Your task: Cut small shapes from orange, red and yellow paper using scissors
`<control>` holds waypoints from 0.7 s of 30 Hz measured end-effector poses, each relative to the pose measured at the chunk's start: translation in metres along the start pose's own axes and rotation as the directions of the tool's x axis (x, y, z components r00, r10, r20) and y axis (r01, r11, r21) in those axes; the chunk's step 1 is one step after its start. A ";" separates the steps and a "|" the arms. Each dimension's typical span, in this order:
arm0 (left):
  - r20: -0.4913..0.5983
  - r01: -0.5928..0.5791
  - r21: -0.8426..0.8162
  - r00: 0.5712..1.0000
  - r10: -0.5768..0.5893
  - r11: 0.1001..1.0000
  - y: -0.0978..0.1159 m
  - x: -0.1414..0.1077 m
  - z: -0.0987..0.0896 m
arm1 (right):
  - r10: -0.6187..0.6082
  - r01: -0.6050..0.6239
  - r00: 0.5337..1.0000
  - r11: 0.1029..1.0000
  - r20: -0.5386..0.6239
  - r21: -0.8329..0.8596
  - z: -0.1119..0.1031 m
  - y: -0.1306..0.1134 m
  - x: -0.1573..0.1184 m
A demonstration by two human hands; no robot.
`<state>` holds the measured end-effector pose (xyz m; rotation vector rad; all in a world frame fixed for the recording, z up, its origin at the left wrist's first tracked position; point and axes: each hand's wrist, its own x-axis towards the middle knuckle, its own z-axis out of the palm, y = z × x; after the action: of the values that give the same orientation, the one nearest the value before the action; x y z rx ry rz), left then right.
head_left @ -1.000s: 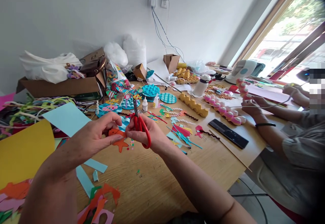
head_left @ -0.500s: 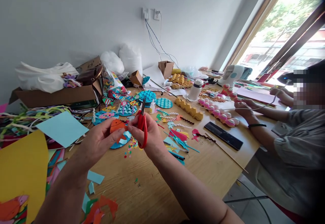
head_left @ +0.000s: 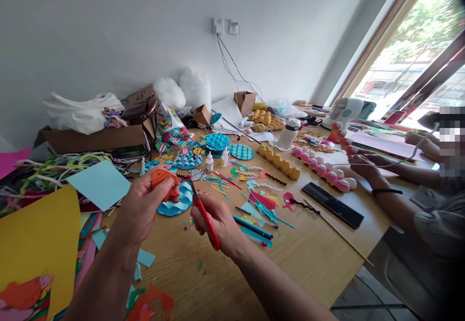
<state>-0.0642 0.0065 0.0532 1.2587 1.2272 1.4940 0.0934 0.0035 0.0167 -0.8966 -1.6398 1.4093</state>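
An orange paper piece [head_left: 163, 179] with dark drawn lines is pinched in my left hand [head_left: 143, 202], left of the picture's middle. My right hand [head_left: 214, 219] grips red-handled scissors [head_left: 208, 224], whose dark blades point up and to the left, close beside the orange paper. Whether the blades touch the paper I cannot tell. Below and behind the paper lies a round blue wavy piece [head_left: 176, 202] with pale strips. Two small white glue bottles [head_left: 209, 162] stand just beyond the scissors.
Yellow paper [head_left: 39, 238] and a light blue sheet [head_left: 99, 184] lie at left, with orange scraps [head_left: 154, 301] nearer. Pens [head_left: 252, 226], a black phone [head_left: 332, 204], a thin stick [head_left: 345, 238] and egg-carton strips [head_left: 278, 161] lie at right. Another person's hands [head_left: 363, 163] work at far right.
The scissors have come down from upright, and their blades now point towards the orange paper. My right hand has moved away from my left hand. The whole view has shifted slightly.
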 end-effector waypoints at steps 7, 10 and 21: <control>-0.080 0.036 -0.093 0.996 -0.044 0.995 -0.001 -0.001 0.008 | 0.004 -0.003 1.000 0.994 0.009 -0.106 0.004 0.003 -0.005; -0.083 0.042 -0.102 0.995 -0.051 0.994 -0.003 -0.002 0.009 | 0.012 -0.011 1.000 0.994 0.010 -0.108 0.005 0.001 -0.005; -0.038 -0.005 -0.101 0.999 0.002 0.995 -0.014 -0.001 0.015 | 0.002 -0.003 1.000 0.999 -0.012 -0.039 0.005 0.007 -0.003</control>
<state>-0.0494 0.0106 0.0396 1.1715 1.1593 1.5686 0.0907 -0.0004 0.0092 -0.9280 -1.6629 1.3748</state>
